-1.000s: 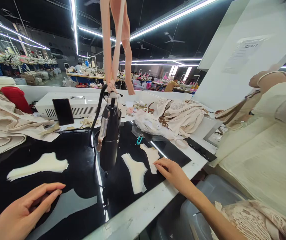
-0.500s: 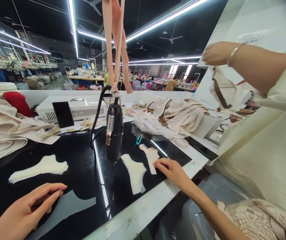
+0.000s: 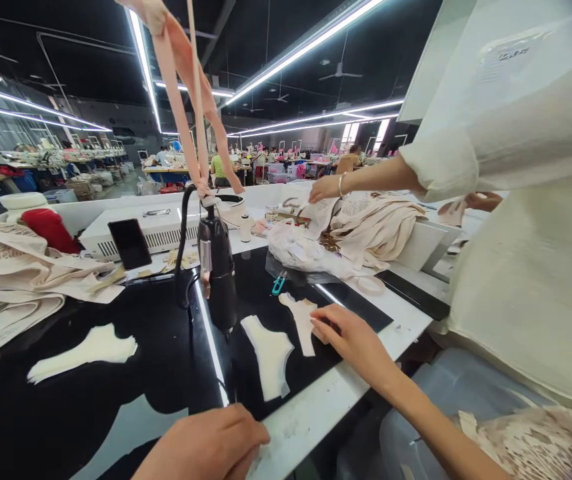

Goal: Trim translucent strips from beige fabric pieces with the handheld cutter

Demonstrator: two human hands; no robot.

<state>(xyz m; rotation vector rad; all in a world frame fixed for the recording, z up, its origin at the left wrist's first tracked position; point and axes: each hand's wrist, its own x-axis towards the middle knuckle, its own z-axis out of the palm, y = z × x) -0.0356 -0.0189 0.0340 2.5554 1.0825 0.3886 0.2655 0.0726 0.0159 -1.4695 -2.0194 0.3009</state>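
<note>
My right hand (image 3: 353, 340) touches the right edge of a small beige fabric piece (image 3: 302, 321) on the black board (image 3: 166, 360), fingers bent and slightly apart. Left of it lies a stack of cream cut pieces (image 3: 269, 353). My left hand (image 3: 216, 440) is at the board's front edge, fingers together and pointing right; whether anything is under them is hidden. A translucent grey piece (image 3: 131, 427) lies left of it. Another cream stack (image 3: 86, 350) is farther left. A black handheld tool (image 3: 217, 267) hangs from pink straps above the board.
Teal snips (image 3: 279, 283) lie behind the pieces. A phone (image 3: 129, 243) leans against a white box (image 3: 166, 230). Beige fabric (image 3: 21, 280) is heaped at the left, more (image 3: 376, 223) at the back right. At the right, a person (image 3: 531, 267) reaches over that pile.
My left hand has moved right, from beside the grey piece to the front edge. My right hand stays by the beige piece. The other person's arm has lowered and reached left over the fabric pile.
</note>
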